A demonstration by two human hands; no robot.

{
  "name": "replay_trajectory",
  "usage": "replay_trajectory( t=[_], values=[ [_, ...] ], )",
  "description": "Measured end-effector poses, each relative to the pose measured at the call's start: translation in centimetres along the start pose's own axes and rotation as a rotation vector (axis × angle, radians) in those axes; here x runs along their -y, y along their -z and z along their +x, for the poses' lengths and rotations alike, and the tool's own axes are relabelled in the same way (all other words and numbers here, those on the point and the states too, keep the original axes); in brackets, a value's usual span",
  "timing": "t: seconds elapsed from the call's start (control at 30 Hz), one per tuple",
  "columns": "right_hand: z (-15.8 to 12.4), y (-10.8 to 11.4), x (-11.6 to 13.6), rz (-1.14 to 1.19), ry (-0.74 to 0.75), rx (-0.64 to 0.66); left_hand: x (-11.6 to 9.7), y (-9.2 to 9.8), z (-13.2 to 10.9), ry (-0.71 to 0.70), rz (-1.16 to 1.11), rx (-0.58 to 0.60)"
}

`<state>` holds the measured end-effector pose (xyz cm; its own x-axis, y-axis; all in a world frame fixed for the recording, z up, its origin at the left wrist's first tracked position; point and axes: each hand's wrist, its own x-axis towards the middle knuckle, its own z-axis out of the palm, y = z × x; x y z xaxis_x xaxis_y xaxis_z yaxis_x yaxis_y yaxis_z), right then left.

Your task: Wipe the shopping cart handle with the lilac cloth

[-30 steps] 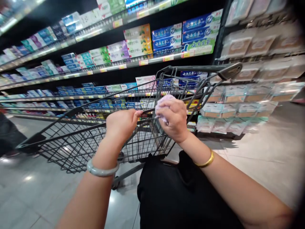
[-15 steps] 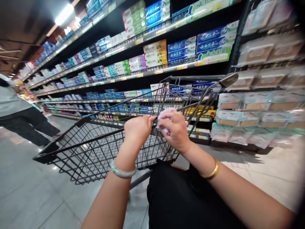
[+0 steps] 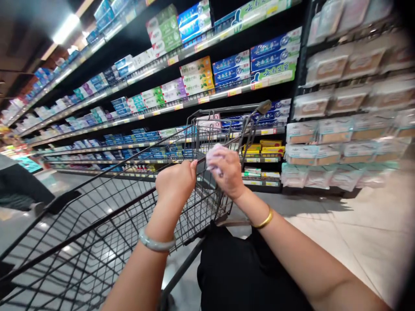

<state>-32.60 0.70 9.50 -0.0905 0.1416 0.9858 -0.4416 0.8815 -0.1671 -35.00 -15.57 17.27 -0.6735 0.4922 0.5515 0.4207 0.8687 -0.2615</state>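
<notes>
A dark wire shopping cart (image 3: 129, 203) stands across the view in front of me, its near side rail running under my hands. My left hand (image 3: 175, 183), with a pale bangle at the wrist, is closed around that rail with the thumb along it. Just to its right, my right hand (image 3: 229, 175) grips a crumpled light purple cloth (image 3: 214, 154), pressed at the rail. The fingers wrap over the cloth and hide part of it. A gold bangle is on that forearm. Through the wires, the visible part of the basket shows only floor and shelving behind.
Long shelves (image 3: 191, 103) with rows of boxed goods run along the far side. Packaged items hang on a rack (image 3: 333, 129) at the right. A person's dark trousers (image 3: 22, 185) show at the left edge. Grey floor tiles (image 3: 311, 224) lie around the cart.
The shelves and rack have shifted left in view. The cart has turned and reaches farther out at the lower left. The person at left is mostly out of view. Both hands keep their grips.
</notes>
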Motion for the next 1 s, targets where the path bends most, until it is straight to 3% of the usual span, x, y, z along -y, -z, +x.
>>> replay_trajectory(
  t=[0.07, 0.13, 0.23, 0.3, 0.4, 0.5, 0.63, 0.7, 0.77, 0.87, 0.93, 1.0],
  values=[
    [0.4, -0.3, -1.2, -0.032, -0.179, -0.146, -0.1, -0.4, 0.6, 0.0, 0.024, -0.018],
    [0.5, -1.0, -1.4, -0.01, -0.261, -0.155, -0.3, -0.7, 1.1, 0.001, 0.046, -0.019],
    [-1.2, -2.3, -1.0, 0.06, -0.146, 0.087, -0.5, -1.4, 1.9, 0.012, 0.083, -0.022],
    [-3.4, -3.2, -1.2, 0.074, -0.099, 0.181, -0.7, -1.8, 2.4, 0.021, 0.105, -0.033],
    [-6.7, -4.2, -2.3, 0.048, -0.293, 0.064, -1.2, -2.2, 2.9, 0.031, 0.116, -0.036],
    [-6.6, -4.6, -2.3, 0.09, -0.485, -0.028, -1.9, -2.5, 3.5, 0.055, 0.113, -0.037],
    [-2.8, -4.7, -1.2, 0.194, -0.361, 0.035, -2.9, -2.7, 4.2, 0.087, 0.112, -0.004],
    [-2.6, -4.9, -1.8, 0.162, -0.318, 0.048, -3.4, -2.7, 4.5, 0.106, 0.11, -0.001],
    [-4.2, -5.5, -3.2, 0.098, -0.377, 0.008, -4.0, -2.8, 4.8, 0.117, 0.109, -0.016],
    [-7.0, -6.0, -4.9, 0.069, -0.58, -0.067, -5.0, -3.0, 5.2, 0.123, 0.097, -0.031],
    [-7.1, -5.5, -4.7, 0.122, -0.693, -0.1, -5.6, -3.1, 5.6, 0.148, 0.086, -0.031],
    [-5.6, -4.6, -3.9, 0.204, -0.715, -0.127, -6.2, -3.3, 6.0, 0.174, 0.073, -0.024]
  ],
)
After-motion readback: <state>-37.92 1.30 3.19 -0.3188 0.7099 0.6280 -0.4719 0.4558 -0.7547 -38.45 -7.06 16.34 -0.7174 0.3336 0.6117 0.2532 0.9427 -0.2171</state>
